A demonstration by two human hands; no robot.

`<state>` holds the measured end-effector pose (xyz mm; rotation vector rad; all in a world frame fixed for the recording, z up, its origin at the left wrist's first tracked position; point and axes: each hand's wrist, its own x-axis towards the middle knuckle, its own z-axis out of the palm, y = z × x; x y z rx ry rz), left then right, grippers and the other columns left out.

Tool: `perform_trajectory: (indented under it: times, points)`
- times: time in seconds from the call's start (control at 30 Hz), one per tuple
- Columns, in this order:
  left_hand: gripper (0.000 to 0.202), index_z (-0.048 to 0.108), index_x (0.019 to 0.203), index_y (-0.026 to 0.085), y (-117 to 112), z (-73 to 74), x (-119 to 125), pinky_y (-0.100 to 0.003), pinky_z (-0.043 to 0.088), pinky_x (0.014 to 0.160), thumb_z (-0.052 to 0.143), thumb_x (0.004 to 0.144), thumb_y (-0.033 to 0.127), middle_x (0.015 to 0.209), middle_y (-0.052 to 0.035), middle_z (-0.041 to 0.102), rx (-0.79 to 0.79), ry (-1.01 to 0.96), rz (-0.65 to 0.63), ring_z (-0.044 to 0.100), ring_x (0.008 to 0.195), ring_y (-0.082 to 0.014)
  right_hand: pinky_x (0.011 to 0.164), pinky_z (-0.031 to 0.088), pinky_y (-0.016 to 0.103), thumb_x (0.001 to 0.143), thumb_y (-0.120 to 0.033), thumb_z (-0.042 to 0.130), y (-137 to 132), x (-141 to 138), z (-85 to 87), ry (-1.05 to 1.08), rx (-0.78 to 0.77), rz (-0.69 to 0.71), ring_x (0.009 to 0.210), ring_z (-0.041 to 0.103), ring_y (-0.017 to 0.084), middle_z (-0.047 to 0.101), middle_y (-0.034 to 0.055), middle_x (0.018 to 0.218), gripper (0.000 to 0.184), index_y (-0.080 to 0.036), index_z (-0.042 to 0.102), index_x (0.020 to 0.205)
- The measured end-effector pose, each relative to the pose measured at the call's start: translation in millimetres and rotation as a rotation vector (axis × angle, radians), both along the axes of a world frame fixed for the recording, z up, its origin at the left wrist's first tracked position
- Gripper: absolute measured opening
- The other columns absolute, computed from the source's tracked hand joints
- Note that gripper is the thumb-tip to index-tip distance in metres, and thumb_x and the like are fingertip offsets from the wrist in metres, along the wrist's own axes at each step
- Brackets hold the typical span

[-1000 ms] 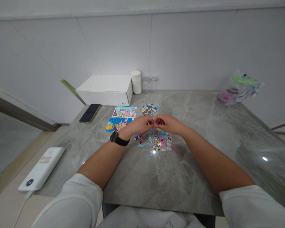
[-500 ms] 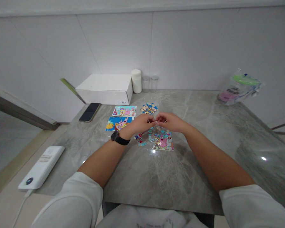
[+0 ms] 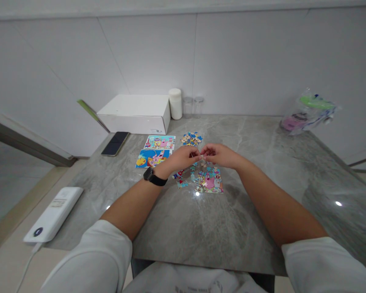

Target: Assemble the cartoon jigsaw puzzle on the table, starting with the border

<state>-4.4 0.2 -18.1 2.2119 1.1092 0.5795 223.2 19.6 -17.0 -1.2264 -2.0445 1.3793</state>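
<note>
My left hand (image 3: 183, 157) and my right hand (image 3: 218, 155) meet fingertip to fingertip above a partly assembled cartoon jigsaw puzzle (image 3: 209, 181) on the grey marble table (image 3: 201, 219). Both hands are pinched closed on small puzzle pieces (image 3: 201, 154) held between them; the pieces are too small to describe. A black watch (image 3: 153, 177) sits on my left wrist. A heap of loose puzzle pieces (image 3: 191, 139) lies just beyond my hands. Several more loose pieces (image 3: 179, 179) lie left of the assembled part.
Two cartoon picture cards (image 3: 159, 143) (image 3: 152, 158) lie left of my hands, with a dark phone (image 3: 115, 143) beyond them. A white box (image 3: 136, 114), white canister (image 3: 175, 104) and two clear jars (image 3: 192, 107) stand by the wall. A white power bank (image 3: 53, 214) lies front left; a plastic bag (image 3: 308, 114) sits far right.
Both hands have lifted slightly and shifted a little away from me, staying pinched together. Nothing else on the table has moved.
</note>
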Motion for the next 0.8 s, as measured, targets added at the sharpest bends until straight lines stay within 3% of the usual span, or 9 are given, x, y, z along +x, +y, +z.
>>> perform_trajectory:
  times: [0.1, 0.17, 0.37, 0.47, 0.63, 0.8]
  points:
    - [0.023, 0.069, 0.093, 0.019, 0, 1.3, 0, -0.027, 0.046, 0.071, 0.058, 0.099, 0.039, 0.085, -0.001, 0.072, 0.002, -0.009, -0.026, 0.064, 0.078, -0.0162, 0.06, 0.05, 0.023, 0.082, -0.026, 0.072, 1, 2, 1.8, -0.013, -0.077, 0.008, 0.07, 0.061, 0.013, 0.068, -0.0005, 0.082, 0.022, -0.018, 0.068, 0.103]
    - [0.019, 0.07, 0.093, 0.019, 1, 1.2, 0, -0.028, 0.046, 0.071, 0.059, 0.098, 0.034, 0.086, -0.0009, 0.073, 0.042, 0.02, -0.017, 0.064, 0.077, -0.016, 0.064, 0.051, 0.024, 0.085, -0.022, 0.07, 2, 2, 1.7, -0.061, -0.048, 0.008, 0.073, 0.063, 0.014, 0.07, 0.0009, 0.086, 0.019, -0.018, 0.069, 0.103]
    - [0.01, 0.071, 0.096, 0.02, 0, -12.9, 4, -0.032, 0.049, 0.079, 0.062, 0.095, 0.024, 0.096, -0.0052, 0.075, 0.285, 0.291, 0.004, 0.067, 0.089, -0.0212, 0.082, 0.049, 0.028, 0.088, -0.01, 0.064, -2, -4, -2.2, -0.51, 0.425, -0.061, 0.09, 0.069, 0.019, 0.077, 0.0062, 0.1, 0.024, -0.018, 0.074, 0.109]
    - [0.015, 0.072, 0.101, 0.021, -5, -21.1, 8, -0.034, 0.051, 0.081, 0.057, 0.097, 0.022, 0.103, -0.0078, 0.075, 0.328, 0.425, 0.001, 0.069, 0.097, -0.0244, 0.088, 0.048, 0.03, 0.092, -0.009, 0.06, -6, -10, -5.5, -0.689, 0.549, -0.033, 0.101, 0.07, 0.022, 0.077, 0.0098, 0.112, 0.029, -0.019, 0.074, 0.115]
    - [0.02, 0.073, 0.104, 0.021, -9, -14.6, 7, -0.034, 0.053, 0.084, 0.055, 0.094, 0.019, 0.108, -0.008, 0.074, 0.334, 0.47, -0.017, 0.07, 0.101, -0.0247, 0.088, 0.048, 0.028, 0.092, -0.016, 0.064, -11, -15, 0.2, -0.739, 0.538, 0.127, 0.104, 0.071, 0.022, 0.078, 0.0084, 0.114, 0.029, -0.02, 0.075, 0.119]
    - [0.019, 0.074, 0.104, 0.021, -11, -0.2, 5, -0.034, 0.052, 0.086, 0.057, 0.094, 0.023, 0.107, -0.0063, 0.074, 0.301, 0.401, -0.008, 0.069, 0.1, -0.0234, 0.078, 0.047, 0.029, 0.091, -0.021, 0.067, -11, 0, 15.3, -0.842, 0.451, 0.119, 0.094, 0.073, 0.023, 0.08, 0.0085, 0.105, 0.019, -0.02, 0.079, 0.106]
